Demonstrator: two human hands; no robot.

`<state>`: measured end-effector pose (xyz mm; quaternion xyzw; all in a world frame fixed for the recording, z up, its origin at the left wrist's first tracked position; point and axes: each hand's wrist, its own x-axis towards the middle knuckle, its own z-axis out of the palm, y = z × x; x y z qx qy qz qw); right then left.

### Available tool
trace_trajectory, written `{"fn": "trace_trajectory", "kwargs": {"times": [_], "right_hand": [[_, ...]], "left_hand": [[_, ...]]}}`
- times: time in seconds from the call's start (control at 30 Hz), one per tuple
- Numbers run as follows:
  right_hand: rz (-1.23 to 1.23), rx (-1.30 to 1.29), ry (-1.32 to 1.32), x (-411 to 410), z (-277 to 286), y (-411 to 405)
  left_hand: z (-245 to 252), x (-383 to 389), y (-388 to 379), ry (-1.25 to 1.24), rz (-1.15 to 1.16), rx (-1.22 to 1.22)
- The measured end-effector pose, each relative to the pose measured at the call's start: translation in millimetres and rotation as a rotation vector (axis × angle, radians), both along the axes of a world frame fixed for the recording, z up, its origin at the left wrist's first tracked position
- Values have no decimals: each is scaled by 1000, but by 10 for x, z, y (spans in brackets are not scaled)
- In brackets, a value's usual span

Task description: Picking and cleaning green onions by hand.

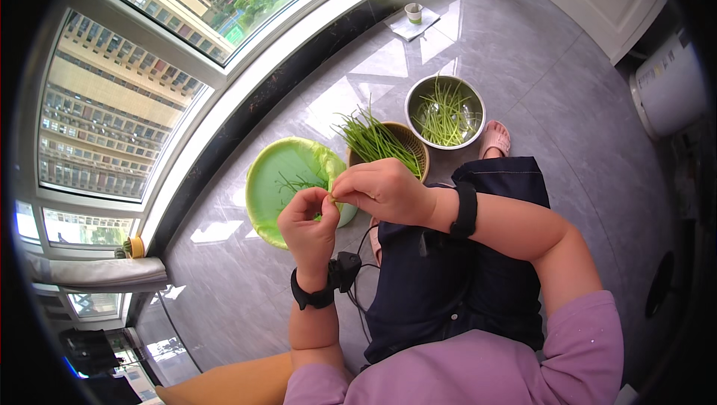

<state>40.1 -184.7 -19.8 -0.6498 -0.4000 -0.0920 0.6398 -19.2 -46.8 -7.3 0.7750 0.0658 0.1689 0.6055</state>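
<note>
My left hand (pixel 311 217) and my right hand (pixel 378 189) meet at their fingertips, pinching a small piece of green stalk (pixel 333 200) between them. Behind and below them stands a bin with a light green plastic liner (pixel 260 181), with thin green scraps (pixel 299 182) inside. Beside it a brown woven basket (pixel 421 150) holds a bundle of long green stalks (pixel 369 139), partly hidden by my right hand. A steel bowl (pixel 411 125) to the right of the basket holds more slender stalks (pixel 445 116). Both wrists wear black straps.
A paper cup (pixel 413 13) stands on a white sheet (pixel 399 25) on the grey tiled floor (pixel 538 57). Windows (pixel 218 77) run along the left. A white bucket (pixel 666 88) is at the far right. A black cable (pixel 358 298) hangs near my left wrist.
</note>
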Motion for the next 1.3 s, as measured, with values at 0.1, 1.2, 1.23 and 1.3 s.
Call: {"fn": "trace_trajectory", "kwargs": {"times": [0.1,1.2,1.23,1.3], "right_hand": [[6,-20,56,3,25,-17],[-752,285,484,1331,-463,-1599],[-777,223,533,1395,-647,-1680],[-808,150,584,1485,-970,-1817]], "left_hand": [[-1,12,-11,-23,-16,-10],[-1014,176,1182,354,93,616],[-927,199,1058,358,79,602],[-710,235,780,215,-9,523]]}}
